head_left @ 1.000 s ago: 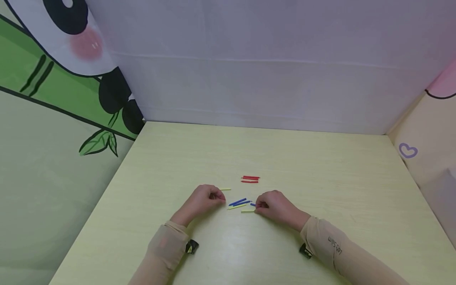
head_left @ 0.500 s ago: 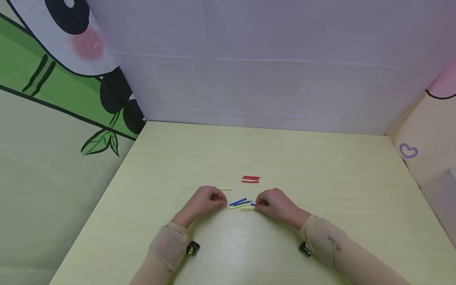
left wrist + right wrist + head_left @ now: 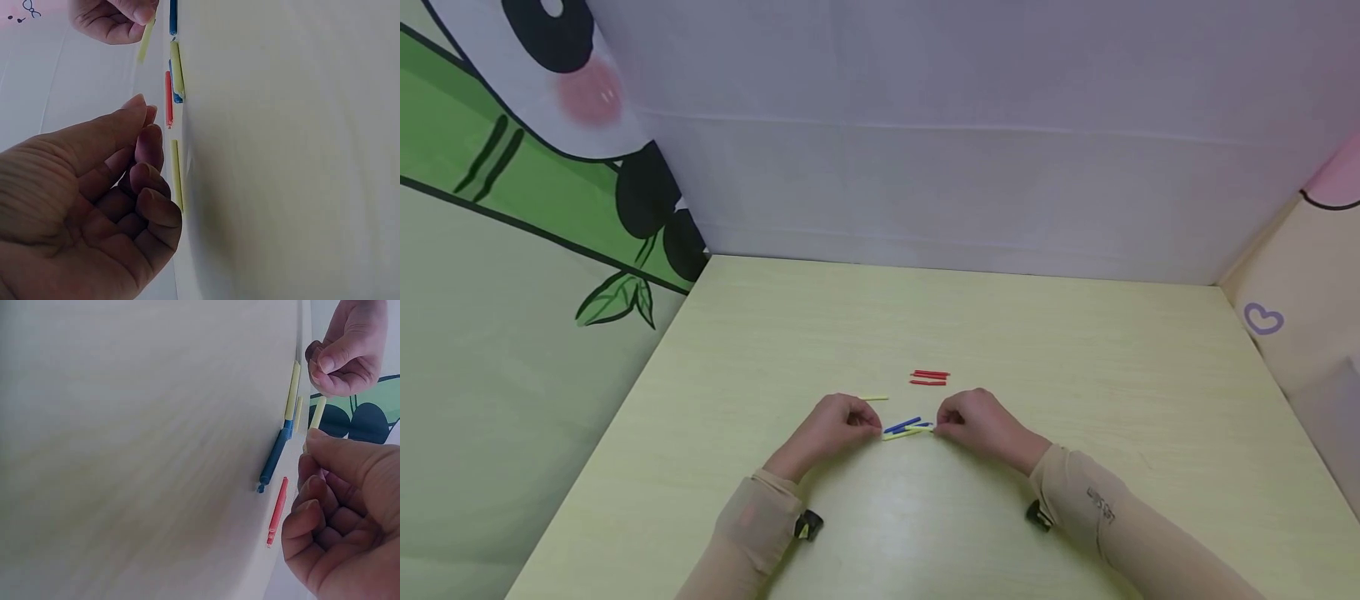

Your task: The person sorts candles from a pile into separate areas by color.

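Observation:
In the head view my right hand (image 3: 981,421) pinches one end of a thin yellow stick (image 3: 318,411), like a small candle, between thumb and forefinger. The stick is raised and points toward the left hand, over a small group on the table. That group has blue sticks (image 3: 901,425) and another yellow stick (image 3: 897,436). My left hand (image 3: 829,432) is at the group's left end, fingers curled and thumb tip close to the forefinger. Nothing shows between its fingertips in the left wrist view. A further yellow stick (image 3: 876,398) lies just beyond it, partly hidden by the hand.
Several red sticks (image 3: 929,377) lie side by side farther back on the pale wooden table (image 3: 1045,333). A plain pale wall (image 3: 955,192) rises at the table's far edge, with printed panels at both sides. Small black devices (image 3: 808,525) are strapped at both wrists.
The right hand has lifted the yellow stick from the near side of the group and moved it up and left over the blue sticks. The left hand has shifted slightly right.

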### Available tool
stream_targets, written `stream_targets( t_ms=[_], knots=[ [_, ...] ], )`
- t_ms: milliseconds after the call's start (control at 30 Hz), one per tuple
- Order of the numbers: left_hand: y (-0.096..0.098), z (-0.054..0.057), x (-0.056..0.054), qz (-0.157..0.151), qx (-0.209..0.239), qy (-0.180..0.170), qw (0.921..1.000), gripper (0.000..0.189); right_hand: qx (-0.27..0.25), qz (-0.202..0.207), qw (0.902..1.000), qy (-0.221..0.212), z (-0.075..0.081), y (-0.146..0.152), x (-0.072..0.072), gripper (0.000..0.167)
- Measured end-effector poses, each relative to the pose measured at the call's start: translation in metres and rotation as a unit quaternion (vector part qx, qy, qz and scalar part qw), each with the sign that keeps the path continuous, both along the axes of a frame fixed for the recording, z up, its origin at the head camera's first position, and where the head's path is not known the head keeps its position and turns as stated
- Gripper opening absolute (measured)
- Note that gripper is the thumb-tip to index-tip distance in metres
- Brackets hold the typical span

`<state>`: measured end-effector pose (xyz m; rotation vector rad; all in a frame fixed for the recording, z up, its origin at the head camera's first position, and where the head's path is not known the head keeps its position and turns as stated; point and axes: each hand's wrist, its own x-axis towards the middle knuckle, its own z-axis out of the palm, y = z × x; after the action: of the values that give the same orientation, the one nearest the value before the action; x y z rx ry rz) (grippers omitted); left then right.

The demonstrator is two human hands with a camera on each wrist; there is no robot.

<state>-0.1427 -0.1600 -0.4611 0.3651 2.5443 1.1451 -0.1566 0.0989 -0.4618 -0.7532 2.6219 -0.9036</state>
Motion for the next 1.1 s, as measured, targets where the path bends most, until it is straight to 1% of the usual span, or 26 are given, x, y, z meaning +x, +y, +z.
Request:
stream_targets(
  t_ms=[100,367,600,800,967,1100],
  knots=[
    [0.000,0.000,0.001,0.001,0.004,-0.006,1.0000,0.005,-0.001,-0.002,1.0000,-0.004,0.001,-0.002,-0.002,0.009],
    [0.001,0.000,0.003,0.001,0.011,-0.003,0.9999,0.005,0.004,0.001,0.9999,-0.012,0.003,-0.004,-0.006,0.009],
    [0.003,0.003,0.005,-0.001,0.006,-0.003,1.0000,0.005,0.003,0.005,0.9998,-0.021,0.006,-0.007,-0.011,0.008],
    [0.004,0.002,0.006,-0.004,0.004,0.010,0.9999,0.004,0.005,0.009,0.9998,-0.016,0.007,-0.011,-0.014,0.008],
    [0.005,0.001,0.006,-0.005,0.003,0.004,1.0000,0.005,0.013,0.010,0.9998,-0.010,0.009,-0.015,-0.018,0.008],
    [0.005,0.001,0.007,-0.007,0.004,0.007,0.9999,0.005,0.019,0.008,0.9997,-0.014,0.010,-0.018,-0.020,0.008]
  ],
)
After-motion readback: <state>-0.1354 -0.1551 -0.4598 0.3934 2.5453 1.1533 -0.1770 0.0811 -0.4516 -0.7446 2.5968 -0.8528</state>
